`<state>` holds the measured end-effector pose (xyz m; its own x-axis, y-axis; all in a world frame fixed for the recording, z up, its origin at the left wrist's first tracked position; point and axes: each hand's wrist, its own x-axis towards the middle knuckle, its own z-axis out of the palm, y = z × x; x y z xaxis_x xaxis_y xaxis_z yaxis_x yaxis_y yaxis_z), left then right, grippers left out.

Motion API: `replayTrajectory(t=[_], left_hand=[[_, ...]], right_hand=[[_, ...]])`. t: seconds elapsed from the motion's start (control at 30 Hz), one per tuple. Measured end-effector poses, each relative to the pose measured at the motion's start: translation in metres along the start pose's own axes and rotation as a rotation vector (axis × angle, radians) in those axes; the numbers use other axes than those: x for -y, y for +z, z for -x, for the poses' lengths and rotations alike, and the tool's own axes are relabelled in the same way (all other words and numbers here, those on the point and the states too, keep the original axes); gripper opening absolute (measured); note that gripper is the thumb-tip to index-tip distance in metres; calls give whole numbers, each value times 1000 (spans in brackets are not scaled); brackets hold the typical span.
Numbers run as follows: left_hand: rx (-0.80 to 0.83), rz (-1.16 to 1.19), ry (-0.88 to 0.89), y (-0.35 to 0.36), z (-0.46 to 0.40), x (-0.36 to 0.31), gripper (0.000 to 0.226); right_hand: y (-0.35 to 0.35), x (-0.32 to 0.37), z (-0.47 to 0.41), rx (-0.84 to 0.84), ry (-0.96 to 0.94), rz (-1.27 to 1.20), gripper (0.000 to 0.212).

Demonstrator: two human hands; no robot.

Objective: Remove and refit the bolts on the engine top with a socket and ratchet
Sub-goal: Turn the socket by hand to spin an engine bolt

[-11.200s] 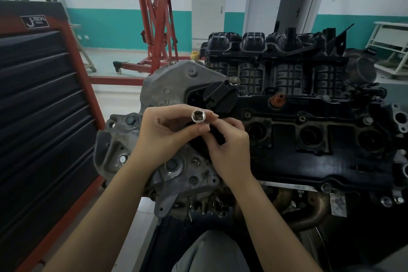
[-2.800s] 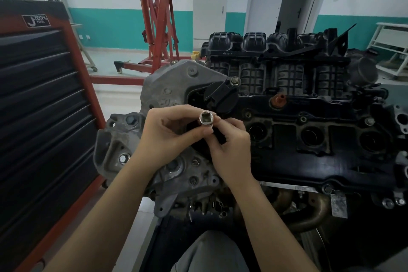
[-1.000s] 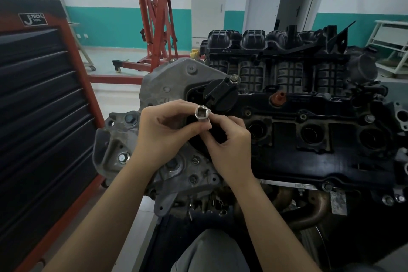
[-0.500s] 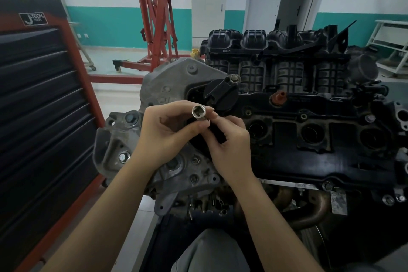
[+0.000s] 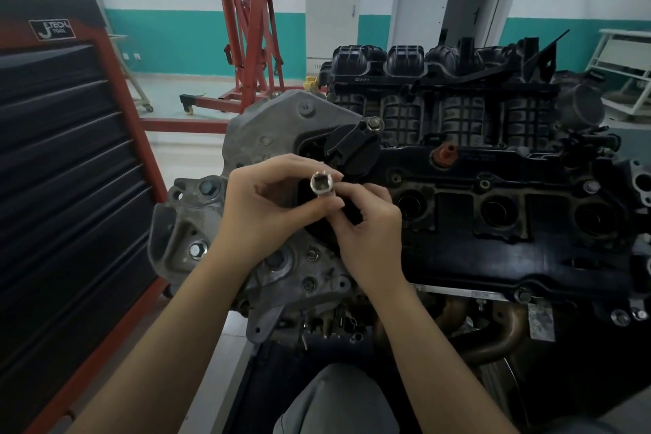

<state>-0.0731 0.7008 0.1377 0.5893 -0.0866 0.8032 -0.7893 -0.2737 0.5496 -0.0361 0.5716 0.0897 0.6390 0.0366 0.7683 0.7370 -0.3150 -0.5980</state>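
Observation:
A chrome socket [image 5: 320, 184] stands upright over the left end of the engine's black top cover [image 5: 493, 240], its square drive hole facing me. My left hand [image 5: 267, 201] pinches the socket between thumb and fingers. My right hand [image 5: 366, 222] pinches it from the right side with thumb and fingertips. Whatever the socket sits on is hidden beneath my fingers. No ratchet is in view. A bolt [image 5: 374, 123] stands in the black bracket beside the oil filler cap [image 5: 352, 148].
A black and red tool cabinet [image 5: 70, 187] stands close on the left. A red engine hoist [image 5: 250, 28] is behind the engine. The black intake manifold [image 5: 440, 88] rises at the engine's far side. A white rack [image 5: 623, 74] is at the far right.
Both hands stay on the socket in the same place. The socket's tilt and my fingertips shift slightly between frames, as with turning it by hand.

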Motion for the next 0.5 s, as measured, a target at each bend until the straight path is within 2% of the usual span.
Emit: replayTrajectory(t=[0.13, 0.23, 0.37, 0.5], left_hand=[[-55, -34, -6, 1, 1, 0, 25], [0, 32, -37, 0, 1, 0, 28], [63, 30, 2, -1, 0, 0, 29], [-19, -65, 43, 0, 1, 2, 26]], right_hand=[[0, 2, -1, 9, 16, 4, 20], [1, 1, -2, 4, -64, 22, 25], [1, -1, -2, -5, -88, 12, 17], [1, -1, -2, -9, -73, 16, 17]])
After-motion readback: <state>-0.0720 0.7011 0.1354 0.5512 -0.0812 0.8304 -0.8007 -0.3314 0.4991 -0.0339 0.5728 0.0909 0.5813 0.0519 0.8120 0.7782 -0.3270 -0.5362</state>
